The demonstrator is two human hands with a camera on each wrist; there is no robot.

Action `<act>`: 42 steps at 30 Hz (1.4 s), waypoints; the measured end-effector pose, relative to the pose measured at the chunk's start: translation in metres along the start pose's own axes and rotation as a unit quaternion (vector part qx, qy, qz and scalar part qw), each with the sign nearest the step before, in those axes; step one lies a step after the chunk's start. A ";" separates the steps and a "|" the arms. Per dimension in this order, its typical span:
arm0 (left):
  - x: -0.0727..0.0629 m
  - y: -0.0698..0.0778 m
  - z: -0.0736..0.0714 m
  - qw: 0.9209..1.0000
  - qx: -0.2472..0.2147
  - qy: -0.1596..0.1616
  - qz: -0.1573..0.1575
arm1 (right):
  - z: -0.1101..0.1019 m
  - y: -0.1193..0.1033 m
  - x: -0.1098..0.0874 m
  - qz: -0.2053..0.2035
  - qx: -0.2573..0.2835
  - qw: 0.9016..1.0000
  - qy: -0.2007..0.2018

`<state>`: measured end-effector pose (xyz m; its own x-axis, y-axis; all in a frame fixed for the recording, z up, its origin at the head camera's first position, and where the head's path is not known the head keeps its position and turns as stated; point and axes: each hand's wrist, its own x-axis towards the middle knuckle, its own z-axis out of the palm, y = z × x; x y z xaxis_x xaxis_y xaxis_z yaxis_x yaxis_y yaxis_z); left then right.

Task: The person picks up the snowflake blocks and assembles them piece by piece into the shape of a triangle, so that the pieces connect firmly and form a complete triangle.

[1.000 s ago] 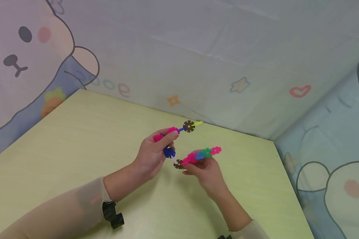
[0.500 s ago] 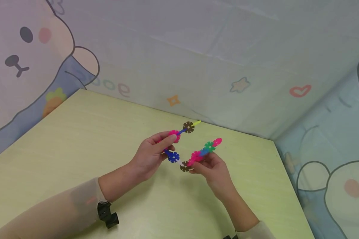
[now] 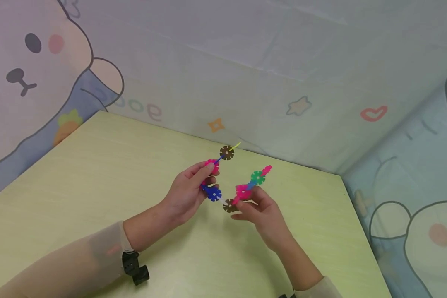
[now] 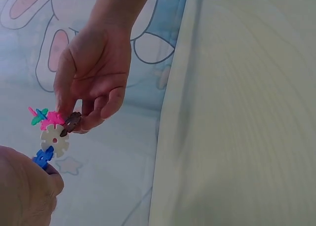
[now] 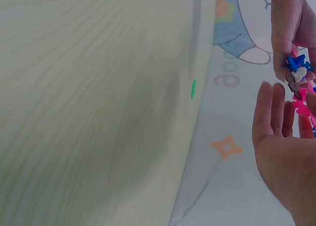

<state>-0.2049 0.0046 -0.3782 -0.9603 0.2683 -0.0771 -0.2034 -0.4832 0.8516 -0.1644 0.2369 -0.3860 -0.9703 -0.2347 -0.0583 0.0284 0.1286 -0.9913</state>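
A curved chain of slotted plastic snowflake discs is held above the table between both hands. My left hand (image 3: 184, 192) pinches a pink disc (image 3: 212, 166) with the thumb on top. Beyond it rise a brown disc (image 3: 227, 153) and a yellow disc (image 3: 235, 146) seen edge-on. Below that hand hang a blue disc (image 3: 213, 193) and a white disc (image 4: 54, 140). My right hand (image 3: 268, 217) pinches the chain near the lower brown disc (image 3: 229, 206) and a pink disc (image 3: 243, 191). Past its fingers run a light-blue, a green (image 3: 258, 177) and another pink disc.
The pale wooden table (image 3: 97, 174) lies beneath both hands. A cloth backdrop (image 3: 246, 74) with cartoon prints stands along its back and right edges. A thin green strip (image 5: 193, 89) shows against the table in the right wrist view.
My right hand has moved a little to the right, and the chain has spread wider between the hands. The yellow end has swung left and up. Both hands keep hold of the chain.
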 end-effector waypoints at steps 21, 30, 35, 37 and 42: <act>0.000 0.010 -0.019 0.956 0.249 -0.144 0.055 | -0.015 -0.002 -0.006 -0.011 -0.070 0.997 0.013; 0.001 0.010 -0.016 0.943 0.274 -0.182 0.057 | -0.019 -0.003 -0.010 -0.042 -0.125 0.991 -0.019; 0.003 0.007 -0.015 0.943 0.258 -0.199 0.065 | -0.019 -0.005 -0.012 -0.059 -0.153 0.986 -0.023; 0.004 0.005 -0.014 0.944 0.256 -0.195 0.070 | -0.019 -0.006 -0.012 -0.067 -0.166 0.983 -0.026; 0.004 0.004 -0.010 0.953 0.246 -0.161 0.074 | -0.018 -0.007 -0.014 -0.089 -0.189 0.978 -0.017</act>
<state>-0.2109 -0.0042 -0.3803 -0.8474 0.5069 0.1581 0.1197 -0.1077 0.9869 -0.1551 0.2563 -0.3766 -0.9430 -0.3170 0.1010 -0.2373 0.4282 -0.8720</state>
